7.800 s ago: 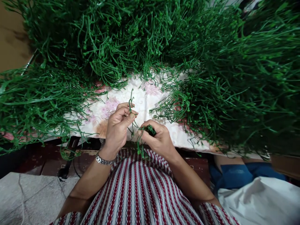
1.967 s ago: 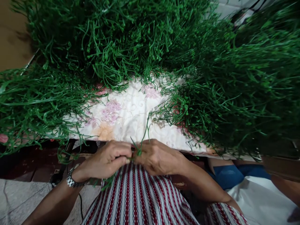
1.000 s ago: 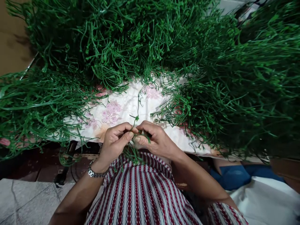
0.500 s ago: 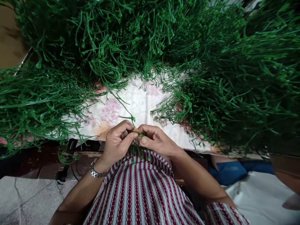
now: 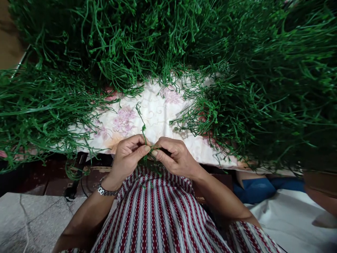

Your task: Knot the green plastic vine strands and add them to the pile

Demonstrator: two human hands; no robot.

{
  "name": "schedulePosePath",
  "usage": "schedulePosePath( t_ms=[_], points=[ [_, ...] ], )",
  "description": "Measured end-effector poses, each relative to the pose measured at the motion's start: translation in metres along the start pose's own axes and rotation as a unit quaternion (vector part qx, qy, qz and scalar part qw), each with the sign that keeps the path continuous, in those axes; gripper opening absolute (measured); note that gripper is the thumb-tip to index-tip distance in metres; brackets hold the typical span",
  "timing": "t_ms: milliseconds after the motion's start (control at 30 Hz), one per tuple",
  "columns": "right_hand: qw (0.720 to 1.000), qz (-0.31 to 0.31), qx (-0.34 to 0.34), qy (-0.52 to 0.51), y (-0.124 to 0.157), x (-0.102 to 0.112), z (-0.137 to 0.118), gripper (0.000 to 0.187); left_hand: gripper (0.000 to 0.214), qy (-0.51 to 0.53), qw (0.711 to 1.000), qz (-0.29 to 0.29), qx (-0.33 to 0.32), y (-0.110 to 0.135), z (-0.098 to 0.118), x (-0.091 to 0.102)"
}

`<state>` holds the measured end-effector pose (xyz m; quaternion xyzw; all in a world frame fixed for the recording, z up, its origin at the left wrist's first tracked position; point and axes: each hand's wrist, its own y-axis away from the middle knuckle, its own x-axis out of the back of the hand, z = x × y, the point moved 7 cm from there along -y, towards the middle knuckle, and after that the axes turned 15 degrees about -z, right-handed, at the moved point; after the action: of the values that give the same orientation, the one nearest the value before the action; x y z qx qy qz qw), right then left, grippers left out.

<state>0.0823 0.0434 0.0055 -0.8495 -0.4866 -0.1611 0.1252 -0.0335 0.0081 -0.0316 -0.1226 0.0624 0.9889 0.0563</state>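
Head view: the left hand [image 5: 131,153] and right hand [image 5: 176,157] pinch thin green strands [image 5: 143,130] nearly thumb to thumb — one length rises above the grip, other ends dangle beneath. Beyond lies a white floral cloth [image 5: 156,121], bordered by green heaps [image 5: 126,42] — grey floor [image 5: 42,214] shows lower left, blue fabric [image 5: 258,189] lower right.

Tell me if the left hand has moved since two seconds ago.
Yes: the left hand has moved up the view, farther across the near edge of the floral tablecloth.
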Motion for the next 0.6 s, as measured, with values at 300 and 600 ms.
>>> schedulePosePath(
  t_ms=[300,600],
  points=[
    [0.997,0.011,0.054,0.05,0.007,-0.001,-0.016,0.016,0.012,-0.184,0.982,-0.007,-0.044,0.012,0.019,-0.009],
    [0.99,0.024,0.079,0.116,0.014,-0.002,-0.028,0.014,0.017,-0.094,0.995,0.017,-0.04,0.012,0.02,-0.011]
  ],
)
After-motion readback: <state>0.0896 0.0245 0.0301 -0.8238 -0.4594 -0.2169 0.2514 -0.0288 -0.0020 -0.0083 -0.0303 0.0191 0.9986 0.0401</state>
